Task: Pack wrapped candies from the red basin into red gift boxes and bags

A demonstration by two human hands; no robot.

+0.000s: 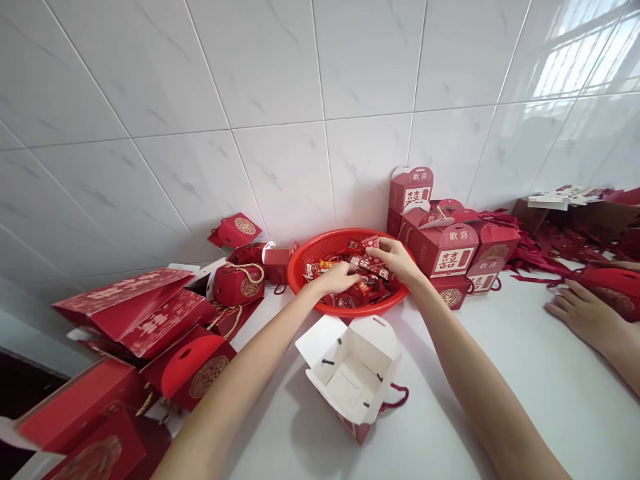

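Note:
A round red plastic basket [320,305] full of red-wrapped sweets [373,290] stands near the tiled wall. My left hand [341,277] reaches into its left half, fingers curled down among the sweets; what they grip, if anything, is hidden. On the basket's right side my right hand [393,257] pinches a small red packet with light dots [371,243]. In front of the basket, between my forearms, an open gift box [350,380] shows its white inside, with dark cord ends poking through the walls and a dark red cord handle at its right.
Red gift boxes and bags [165,320] crowd the left side. Closed red boxes [450,250] are stacked right of the basket. Farther right lie red ribbons [537,250], a brown carton [530,215] and another person's hand [585,310] beside a red box [617,287].

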